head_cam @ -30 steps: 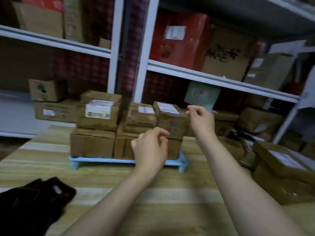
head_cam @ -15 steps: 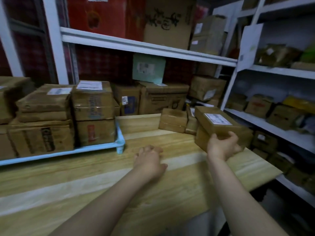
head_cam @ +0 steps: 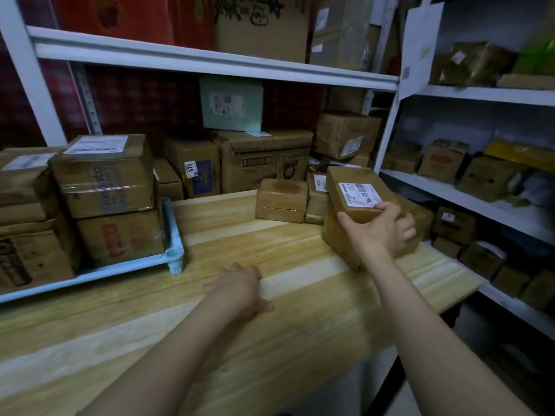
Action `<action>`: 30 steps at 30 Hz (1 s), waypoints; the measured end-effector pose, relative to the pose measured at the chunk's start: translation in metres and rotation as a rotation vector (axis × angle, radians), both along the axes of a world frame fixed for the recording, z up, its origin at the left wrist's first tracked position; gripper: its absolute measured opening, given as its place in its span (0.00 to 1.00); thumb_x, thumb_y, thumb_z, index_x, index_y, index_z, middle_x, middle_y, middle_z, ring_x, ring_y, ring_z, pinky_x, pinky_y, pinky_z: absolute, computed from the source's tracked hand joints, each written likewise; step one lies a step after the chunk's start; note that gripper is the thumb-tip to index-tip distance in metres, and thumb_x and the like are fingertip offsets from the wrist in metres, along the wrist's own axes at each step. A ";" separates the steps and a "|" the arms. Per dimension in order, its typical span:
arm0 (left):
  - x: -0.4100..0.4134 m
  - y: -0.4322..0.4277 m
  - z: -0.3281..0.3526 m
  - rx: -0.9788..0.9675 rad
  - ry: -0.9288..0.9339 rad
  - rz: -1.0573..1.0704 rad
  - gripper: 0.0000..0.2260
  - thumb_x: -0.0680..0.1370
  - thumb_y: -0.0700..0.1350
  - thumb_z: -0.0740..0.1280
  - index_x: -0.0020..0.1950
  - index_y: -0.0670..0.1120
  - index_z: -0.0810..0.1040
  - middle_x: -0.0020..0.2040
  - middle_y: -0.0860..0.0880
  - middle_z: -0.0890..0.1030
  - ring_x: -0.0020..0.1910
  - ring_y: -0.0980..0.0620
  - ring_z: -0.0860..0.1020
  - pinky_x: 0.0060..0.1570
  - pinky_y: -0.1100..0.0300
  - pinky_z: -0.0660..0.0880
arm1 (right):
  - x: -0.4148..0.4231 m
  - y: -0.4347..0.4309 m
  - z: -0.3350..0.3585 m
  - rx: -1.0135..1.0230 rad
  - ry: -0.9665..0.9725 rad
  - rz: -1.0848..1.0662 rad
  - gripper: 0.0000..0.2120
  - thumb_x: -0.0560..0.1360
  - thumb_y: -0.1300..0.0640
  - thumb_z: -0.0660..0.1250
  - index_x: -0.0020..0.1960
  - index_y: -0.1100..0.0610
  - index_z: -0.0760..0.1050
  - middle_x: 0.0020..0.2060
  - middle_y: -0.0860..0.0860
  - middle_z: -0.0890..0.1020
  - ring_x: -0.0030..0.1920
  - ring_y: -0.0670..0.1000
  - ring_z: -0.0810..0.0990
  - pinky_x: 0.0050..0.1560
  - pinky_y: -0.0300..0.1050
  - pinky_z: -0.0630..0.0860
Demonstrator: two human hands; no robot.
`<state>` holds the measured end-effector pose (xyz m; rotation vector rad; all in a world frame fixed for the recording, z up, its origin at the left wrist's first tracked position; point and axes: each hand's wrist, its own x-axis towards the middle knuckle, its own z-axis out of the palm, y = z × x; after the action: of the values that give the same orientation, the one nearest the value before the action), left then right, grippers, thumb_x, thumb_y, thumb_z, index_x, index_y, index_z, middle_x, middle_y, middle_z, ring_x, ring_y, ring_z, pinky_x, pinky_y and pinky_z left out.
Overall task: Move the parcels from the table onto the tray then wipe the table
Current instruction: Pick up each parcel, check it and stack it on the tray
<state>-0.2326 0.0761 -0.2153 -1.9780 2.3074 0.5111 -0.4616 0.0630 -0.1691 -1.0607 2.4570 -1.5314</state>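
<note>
Right grip (head_cam: 379,230): closed on one labelled parcel (head_cam: 351,187), thumb on the top face at the edge of the white label, fingers curled round the near right side. Left grip (head_cam: 240,291): holding nothing, palm down on the counter (head_cam: 270,340), fingers relaxed.

Head view, single camera. Grips counted: two, both bare-armed.

Labelled parcel: brown, tilted, at the right end of the counter near its edge. Whether its underside rests on the wood or is raised cannot be told.

Other parcels on the counter: two, at the far edge and touching one another. They are a flat parcel (head_cam: 280,195) and a narrow parcel (head_cam: 315,205) with a small label. The flat one shows a seam along its side; one piece or two cannot be told.

Tray (head_cam: 90,274): one, light blue, at the left of the counter, well apart from the labelled parcel. Parcels seen on it: four, in two stacks of two. The nearer stack has a top parcel (head_cam: 102,175) with a white label over a lower parcel (head_cam: 120,235) with a red mark.

Shelves (head_cam: 210,60): white racks behind and to the right, loaded with cartons.
</note>
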 end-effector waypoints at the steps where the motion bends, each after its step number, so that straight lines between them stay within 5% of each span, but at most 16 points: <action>1: 0.000 0.000 -0.001 -0.006 0.000 -0.002 0.35 0.69 0.63 0.71 0.73 0.55 0.66 0.71 0.46 0.67 0.68 0.41 0.67 0.65 0.39 0.68 | 0.000 0.003 -0.002 -0.055 -0.020 0.011 0.34 0.64 0.43 0.79 0.63 0.51 0.67 0.75 0.59 0.58 0.75 0.61 0.56 0.73 0.54 0.58; 7: 0.003 0.004 -0.003 -0.042 0.004 -0.023 0.33 0.70 0.64 0.70 0.72 0.56 0.66 0.70 0.47 0.68 0.68 0.43 0.67 0.65 0.39 0.67 | 0.030 0.036 -0.028 -0.263 -0.018 0.285 0.33 0.64 0.48 0.81 0.61 0.48 0.66 0.75 0.54 0.57 0.76 0.56 0.52 0.74 0.54 0.61; 11: 0.010 0.017 -0.007 -0.140 0.076 -0.010 0.32 0.69 0.66 0.68 0.71 0.60 0.67 0.70 0.51 0.70 0.69 0.46 0.67 0.66 0.40 0.65 | 0.059 0.057 -0.044 -0.301 -0.087 0.485 0.32 0.63 0.48 0.82 0.56 0.40 0.65 0.73 0.46 0.57 0.73 0.54 0.61 0.70 0.52 0.70; 15: 0.018 0.034 -0.012 -0.301 0.720 0.212 0.21 0.75 0.52 0.70 0.67 0.54 0.74 0.63 0.52 0.79 0.62 0.51 0.76 0.64 0.53 0.71 | 0.080 0.069 -0.052 -0.233 -0.217 0.692 0.31 0.62 0.51 0.82 0.55 0.38 0.67 0.68 0.43 0.62 0.65 0.47 0.71 0.61 0.35 0.71; 18: 0.025 0.051 0.000 -0.384 1.125 0.409 0.15 0.79 0.42 0.66 0.65 0.47 0.74 0.53 0.52 0.81 0.53 0.55 0.79 0.52 0.65 0.71 | 0.098 0.073 -0.058 -0.195 -0.383 0.854 0.28 0.61 0.46 0.80 0.55 0.37 0.70 0.69 0.49 0.70 0.62 0.45 0.78 0.55 0.36 0.77; 22: 0.038 0.058 0.014 -0.315 1.359 0.584 0.17 0.81 0.44 0.62 0.69 0.40 0.70 0.51 0.52 0.77 0.52 0.55 0.75 0.54 0.66 0.67 | 0.119 0.076 -0.058 -0.232 -0.442 0.825 0.03 0.78 0.56 0.69 0.48 0.54 0.78 0.67 0.50 0.72 0.54 0.24 0.73 0.51 0.20 0.67; 24: 0.047 0.059 0.012 -0.295 1.355 0.619 0.20 0.81 0.47 0.62 0.72 0.43 0.68 0.56 0.52 0.77 0.56 0.54 0.76 0.61 0.62 0.68 | 0.125 0.074 -0.062 -0.276 -0.471 0.763 0.07 0.78 0.55 0.69 0.42 0.54 0.80 0.63 0.45 0.76 0.60 0.29 0.73 0.56 0.24 0.68; 26: 0.053 0.061 0.011 -0.260 1.400 0.623 0.21 0.80 0.49 0.64 0.72 0.45 0.70 0.62 0.50 0.79 0.59 0.54 0.77 0.67 0.56 0.69 | 0.129 0.072 -0.066 -0.328 -0.589 0.689 0.08 0.77 0.54 0.71 0.39 0.51 0.81 0.58 0.42 0.79 0.62 0.44 0.78 0.63 0.41 0.74; 28: 0.058 0.065 0.012 -0.241 1.436 0.603 0.22 0.79 0.51 0.65 0.72 0.47 0.70 0.63 0.50 0.79 0.60 0.54 0.77 0.68 0.51 0.69 | 0.131 0.071 -0.068 -0.364 -0.677 0.650 0.05 0.77 0.57 0.71 0.43 0.50 0.80 0.54 0.44 0.81 0.59 0.50 0.80 0.62 0.51 0.76; 30: 0.058 0.069 0.014 -0.227 1.460 0.572 0.25 0.78 0.50 0.67 0.74 0.46 0.68 0.64 0.50 0.78 0.60 0.54 0.77 0.66 0.54 0.72 | 0.133 0.074 -0.069 -0.387 -0.754 0.660 0.12 0.76 0.63 0.71 0.53 0.47 0.76 0.57 0.50 0.81 0.59 0.51 0.81 0.63 0.52 0.77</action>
<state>-0.1742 0.1450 -0.2008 -2.8787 2.1293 2.5115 -0.3285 0.1375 -0.2376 -0.9414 1.1977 -1.7363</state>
